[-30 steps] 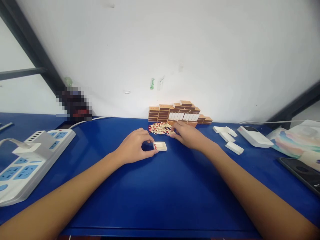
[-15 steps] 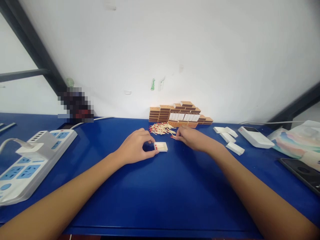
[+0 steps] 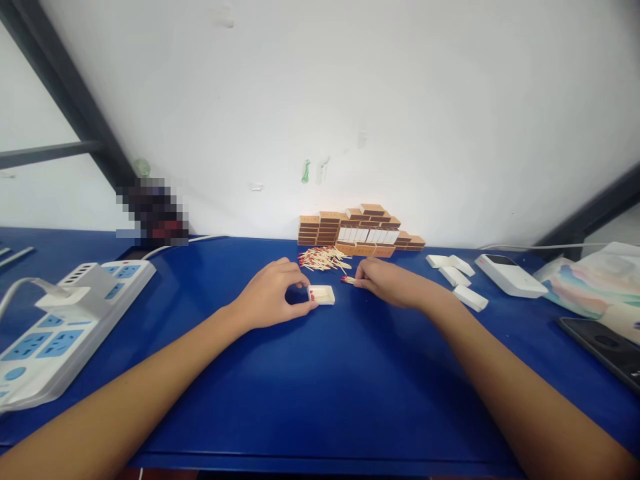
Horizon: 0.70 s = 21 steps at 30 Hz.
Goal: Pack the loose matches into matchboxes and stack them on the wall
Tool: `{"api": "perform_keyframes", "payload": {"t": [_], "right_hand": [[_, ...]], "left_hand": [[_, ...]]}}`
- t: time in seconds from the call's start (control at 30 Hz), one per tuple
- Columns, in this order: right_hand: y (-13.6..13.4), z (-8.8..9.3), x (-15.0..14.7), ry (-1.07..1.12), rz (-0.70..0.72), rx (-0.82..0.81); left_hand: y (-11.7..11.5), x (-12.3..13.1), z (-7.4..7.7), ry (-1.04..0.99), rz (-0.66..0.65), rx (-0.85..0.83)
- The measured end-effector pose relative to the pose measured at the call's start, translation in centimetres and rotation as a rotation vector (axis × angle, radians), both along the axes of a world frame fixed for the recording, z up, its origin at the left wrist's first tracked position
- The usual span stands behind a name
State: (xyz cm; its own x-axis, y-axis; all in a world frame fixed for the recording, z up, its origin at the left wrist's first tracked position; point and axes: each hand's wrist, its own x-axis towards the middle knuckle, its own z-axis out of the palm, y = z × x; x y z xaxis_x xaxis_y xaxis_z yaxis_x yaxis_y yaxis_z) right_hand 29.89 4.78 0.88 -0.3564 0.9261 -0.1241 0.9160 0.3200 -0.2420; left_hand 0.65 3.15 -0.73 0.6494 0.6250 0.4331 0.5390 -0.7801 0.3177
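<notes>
Between thumb and fingers, my left hand (image 3: 273, 293) grips the left end of a small white matchbox tray (image 3: 327, 291) on the blue table. Several red-tipped matches lie inside the tray. To its right, my right hand (image 3: 383, 280) is closed in a pinch on a few matches (image 3: 349, 280), their red heads pointing left toward the tray. A loose heap of matches (image 3: 324, 257) lies just behind the tray. Behind the heap, brown matchboxes (image 3: 329, 227) are stacked against the wall, with a row of white trays (image 3: 367, 235) among them.
Several white trays (image 3: 454, 276) lie to the right, near a white device (image 3: 510, 275), a plastic bag (image 3: 580, 283) and a black phone (image 3: 603, 343). A power strip (image 3: 75, 327) with a plugged-in charger occupies the left side of the blue table (image 3: 300, 400).
My right hand has drawn slightly back from the heap, toward me, with the pinched matches now showing more clearly. My left hand and the tray stay in place.
</notes>
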Motion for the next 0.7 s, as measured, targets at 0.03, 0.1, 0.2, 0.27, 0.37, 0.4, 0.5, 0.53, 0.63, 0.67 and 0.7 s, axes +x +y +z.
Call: {"api": "perform_keyframes", "payload": {"t": [0.03,0.1,0.2,0.27,0.37,0.4,0.5,0.53,0.63,0.67,0.7], "right_hand": [[-0.1,0.1,0.0,-0.004,0.001,-0.007],[-0.2,0.3,0.0,-0.004,0.002,-0.023],[-0.3,0.7,0.0,0.011,0.004,-0.045],[-0.4,0.8,-0.1,0.024,0.011,-0.044],[-0.4,0.8,0.0,0.042,0.019,-0.027],[-0.4,0.7,0.1,0.042,0.021,-0.021],[-0.3,0.3,0.1,0.016,0.036,0.000],[-0.3,0.2,0.1,0.000,0.044,0.011],[-0.7,0.0,-0.4,-0.077,0.037,0.040],[-0.9,0.1,-0.6,-0.101,0.027,0.043],[-1.1,0.2,-0.9,-0.117,0.017,0.042]], "left_hand": [[0.0,0.0,0.0,0.000,-0.001,0.000],[0.0,0.0,0.0,0.002,-0.001,-0.001],[0.0,0.0,0.0,0.011,0.001,-0.007],[-0.1,0.0,0.1,0.015,-0.002,-0.010],[-0.1,0.0,0.0,0.014,-0.010,-0.006],[-0.1,0.0,0.0,0.012,-0.010,-0.003],[0.0,-0.1,0.0,0.010,-0.007,0.005],[0.0,-0.1,0.0,0.010,-0.006,0.007],[0.0,0.0,0.0,0.009,-0.014,0.009],[0.0,0.0,0.0,0.009,-0.017,0.009],[0.0,0.0,0.0,0.010,-0.019,0.008]]}}
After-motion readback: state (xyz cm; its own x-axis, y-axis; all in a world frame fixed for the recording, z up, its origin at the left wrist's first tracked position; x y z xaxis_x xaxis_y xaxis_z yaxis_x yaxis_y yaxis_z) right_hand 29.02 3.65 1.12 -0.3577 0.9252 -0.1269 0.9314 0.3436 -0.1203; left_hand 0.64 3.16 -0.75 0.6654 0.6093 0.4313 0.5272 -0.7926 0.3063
